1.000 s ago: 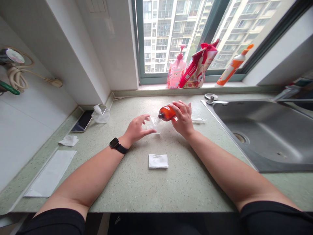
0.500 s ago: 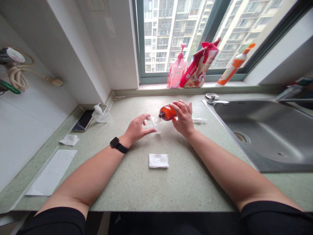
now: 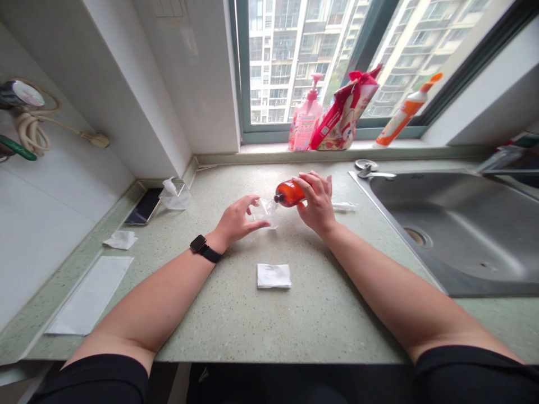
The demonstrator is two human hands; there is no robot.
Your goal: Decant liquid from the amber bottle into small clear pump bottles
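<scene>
Grip of right hand (image 3: 316, 205) around tilted amber bottle (image 3: 289, 193), left hand (image 3: 236, 221) curled around clear cup (image 3: 265, 212)

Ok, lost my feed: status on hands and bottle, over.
Left hand grips clear cup on counter. Right hand holds amber bottle tipped, mouth at cup. Folded tissue lies clear of both.

Amber bottle (image 3: 289, 193): small, translucent orange-brown, dark neck. It is tipped almost flat, with the neck pointed left and slightly down at the rim of the clear cup (image 3: 264, 212). It is gripped in the right hand (image 3: 316, 203) and held off the counter (image 3: 236, 314), beyond the folded white napkin (image 3: 273, 275) and a little to its right.

Clear cup: small, transparent, contents not readable. It is pinched by the left hand (image 3: 236, 221), low at the counter, beyond the napkin and slightly to its left.
</scene>
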